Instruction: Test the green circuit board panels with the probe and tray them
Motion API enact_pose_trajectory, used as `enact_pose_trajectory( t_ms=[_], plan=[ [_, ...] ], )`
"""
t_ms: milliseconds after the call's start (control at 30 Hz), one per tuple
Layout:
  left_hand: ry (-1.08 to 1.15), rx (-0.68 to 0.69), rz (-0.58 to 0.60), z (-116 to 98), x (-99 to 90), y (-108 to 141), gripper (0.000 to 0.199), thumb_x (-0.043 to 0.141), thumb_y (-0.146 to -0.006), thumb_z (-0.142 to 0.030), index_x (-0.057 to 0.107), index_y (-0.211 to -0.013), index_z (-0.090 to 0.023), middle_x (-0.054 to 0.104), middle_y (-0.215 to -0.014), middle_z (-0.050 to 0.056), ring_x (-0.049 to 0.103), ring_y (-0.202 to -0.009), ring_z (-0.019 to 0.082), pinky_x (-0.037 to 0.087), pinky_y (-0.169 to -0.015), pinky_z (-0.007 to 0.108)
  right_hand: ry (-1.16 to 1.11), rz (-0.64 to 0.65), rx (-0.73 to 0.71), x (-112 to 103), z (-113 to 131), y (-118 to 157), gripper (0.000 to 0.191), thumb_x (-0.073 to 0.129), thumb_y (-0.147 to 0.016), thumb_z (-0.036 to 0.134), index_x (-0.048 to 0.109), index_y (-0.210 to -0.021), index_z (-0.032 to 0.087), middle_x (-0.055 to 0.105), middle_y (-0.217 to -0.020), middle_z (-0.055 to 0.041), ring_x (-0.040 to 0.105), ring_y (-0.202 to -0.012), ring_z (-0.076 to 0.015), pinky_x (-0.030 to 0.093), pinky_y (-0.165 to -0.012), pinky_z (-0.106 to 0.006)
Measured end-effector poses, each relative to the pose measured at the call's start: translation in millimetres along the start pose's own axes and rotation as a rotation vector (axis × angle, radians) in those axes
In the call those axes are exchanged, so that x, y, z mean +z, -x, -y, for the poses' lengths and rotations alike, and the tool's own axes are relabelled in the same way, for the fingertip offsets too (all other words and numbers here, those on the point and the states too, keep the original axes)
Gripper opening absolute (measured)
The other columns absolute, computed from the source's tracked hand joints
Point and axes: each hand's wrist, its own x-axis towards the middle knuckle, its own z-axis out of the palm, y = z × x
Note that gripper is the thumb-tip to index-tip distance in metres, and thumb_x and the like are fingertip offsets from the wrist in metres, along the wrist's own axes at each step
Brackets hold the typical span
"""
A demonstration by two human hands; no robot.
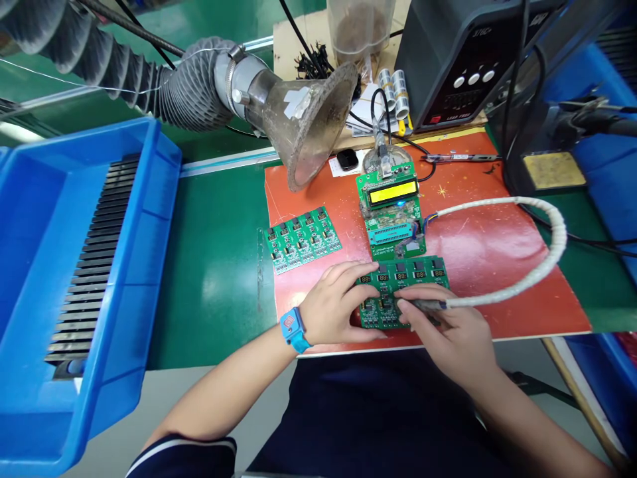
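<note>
A green circuit board panel [418,273] with several small digit displays lies at the front of the red mat. My left hand [338,299], wearing a blue wrist strap, grips its left side, with fingertips on the top face and the thumb by the lower edge. Pinched in my right hand [455,328] is a cable-end probe [428,305], held over the middle of the panel; its tip is hidden by my fingers. From the probe a white-wrapped cable [542,206] loops back to a green programmer board [398,216] with a lit yellow screen and a teal socket.
A second circuit board panel [304,240] lies left on the red mat [517,265]. Above it hangs a fume extractor hood [308,119]. A blue bin [164,199] with a black slotted rack [94,265] stands left. Behind are a soldering station [462,66] and a tweezers-like tool [462,158].
</note>
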Motion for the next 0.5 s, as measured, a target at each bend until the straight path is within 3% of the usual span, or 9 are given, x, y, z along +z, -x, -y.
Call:
enact_pose_trajectory(
  t_ms=[167,500],
  plan=[
    [0.021,-0.016,-0.007,-0.6,-0.6,0.3,0.051,0.073,-0.071,-0.062,0.053,-0.088,-0.018,0.058,-0.131,0.018,0.055,-0.121,0.03,0.048,-0.1,0.047,0.006,-0.008,-0.018,0.8,-0.5,0.6,0.006,0.06,-0.09,0.019,0.066,-0.092,0.021,0.069,-0.091,-0.0038,0.067,-0.084,-0.0157,0.058,-0.069,-0.027],
    [-0.009,0.019,0.019,-0.1,-1.1,0.1,0.046,0.073,-0.074,-0.06,0.064,-0.091,-0.018,0.055,-0.134,0.017,0.052,-0.124,0.03,0.046,-0.102,0.045,-0.014,0.003,0.009,1.3,-1.0,0.6,0.005,0.06,-0.091,0.018,0.065,-0.093,0.02,0.068,-0.092,-0.0043,0.067,-0.08,-0.0146,0.058,-0.065,-0.025]
  ],
)
